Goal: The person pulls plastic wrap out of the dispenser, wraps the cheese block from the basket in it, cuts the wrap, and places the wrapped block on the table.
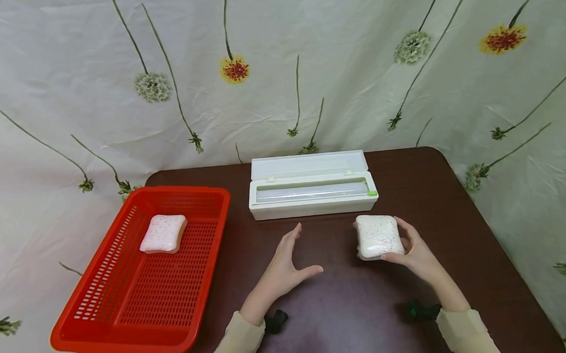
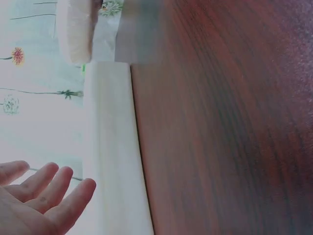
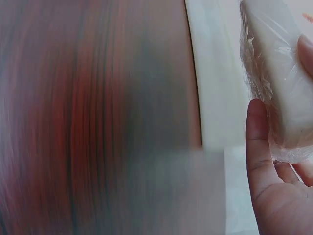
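My right hand (image 1: 420, 257) holds a white, speckled, rounded-square block (image 1: 378, 236) above the right part of the table, gripping its right side. Clear film with crinkled edges covers the block (image 3: 281, 73) in the right wrist view. My left hand (image 1: 281, 274) is off to the left of the block, thumb and fingers spread, holding nothing. A white cling film dispenser (image 1: 313, 207) lies beyond both hands with its lid raised and a roll inside. Another pale speckled block (image 1: 164, 234) rests in the red basket (image 1: 200, 306) at the left.
The dark brown table (image 1: 346, 321) has a rounded far right corner. A flower-printed cloth (image 1: 280, 108) hangs behind it and at its sides. The basket's rim reaches over the table's left edge.
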`<state>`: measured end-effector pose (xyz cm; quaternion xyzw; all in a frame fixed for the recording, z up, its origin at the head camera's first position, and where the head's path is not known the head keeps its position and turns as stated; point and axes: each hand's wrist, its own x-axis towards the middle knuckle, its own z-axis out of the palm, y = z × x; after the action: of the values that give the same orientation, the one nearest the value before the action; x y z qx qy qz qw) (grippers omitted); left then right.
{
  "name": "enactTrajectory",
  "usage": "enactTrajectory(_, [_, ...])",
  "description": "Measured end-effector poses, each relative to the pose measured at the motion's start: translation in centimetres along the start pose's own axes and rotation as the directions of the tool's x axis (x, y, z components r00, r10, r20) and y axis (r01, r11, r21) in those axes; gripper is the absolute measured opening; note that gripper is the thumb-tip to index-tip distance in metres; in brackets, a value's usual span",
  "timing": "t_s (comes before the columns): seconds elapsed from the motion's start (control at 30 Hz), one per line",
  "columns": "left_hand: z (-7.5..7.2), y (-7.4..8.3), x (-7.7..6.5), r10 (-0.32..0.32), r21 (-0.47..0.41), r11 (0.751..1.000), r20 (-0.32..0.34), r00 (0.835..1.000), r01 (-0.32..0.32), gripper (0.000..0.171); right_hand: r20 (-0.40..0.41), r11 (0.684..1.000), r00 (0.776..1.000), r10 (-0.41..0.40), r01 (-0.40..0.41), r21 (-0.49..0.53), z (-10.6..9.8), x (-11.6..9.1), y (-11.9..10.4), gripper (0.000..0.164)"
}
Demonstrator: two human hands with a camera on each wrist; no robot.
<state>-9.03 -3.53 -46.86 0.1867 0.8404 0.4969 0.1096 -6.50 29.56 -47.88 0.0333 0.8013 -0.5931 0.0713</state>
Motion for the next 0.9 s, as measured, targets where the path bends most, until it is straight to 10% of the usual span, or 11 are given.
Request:
enactTrajectory(0.4, [0.5, -0.1, -1.1, -0.020, 0.079, 0.997, 0.007, 1.000, 0.020, 0.094, -0.043, 0.980, 0.991, 0.124, -0.130, -0.150, -5.8, 2.4, 2.5, 0.105])
enactTrajectory(0.9, [0.8, -0.5, -1.9, -0.009, 0.091, 0.996, 0.021, 1.000, 0.007, 0.086, 0.060, 0.978, 0.981, 0.186, -0.179, -0.104, -7.5, 5.3, 3.4, 0.102])
